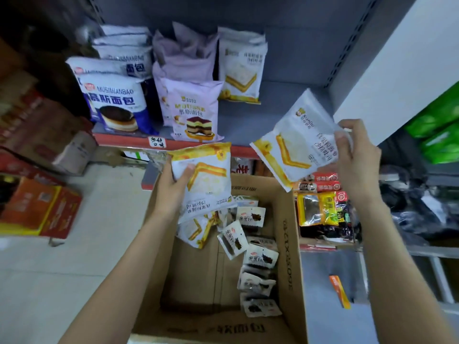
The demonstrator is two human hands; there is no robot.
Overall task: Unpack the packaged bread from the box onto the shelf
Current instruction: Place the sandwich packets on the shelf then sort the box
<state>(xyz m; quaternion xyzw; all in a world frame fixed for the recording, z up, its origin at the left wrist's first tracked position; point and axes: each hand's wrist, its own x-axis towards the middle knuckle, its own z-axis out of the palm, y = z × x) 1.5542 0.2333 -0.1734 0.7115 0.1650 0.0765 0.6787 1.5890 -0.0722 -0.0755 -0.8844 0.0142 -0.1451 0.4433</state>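
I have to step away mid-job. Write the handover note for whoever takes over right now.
Left hand: holds one yellow-and-white bread pack over the box.
Right hand: holds a second matching pack just in front of the shelf.
Done: matching packs already stand at the shelf's back, beside purple and blue rows.
Left: shelve both held packs, then one more and the small packets in the box.

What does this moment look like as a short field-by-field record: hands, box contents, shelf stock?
left hand: holds a yellow-and-white bread pack above the box
right hand: holds a matching bread pack, tilted, near the shelf
box: open cardboard; one more yellow-and-white pack and several small white packets inside
shelf: blue packs left, purple packs middle, one yellow-and-white stack at the back; right side bare
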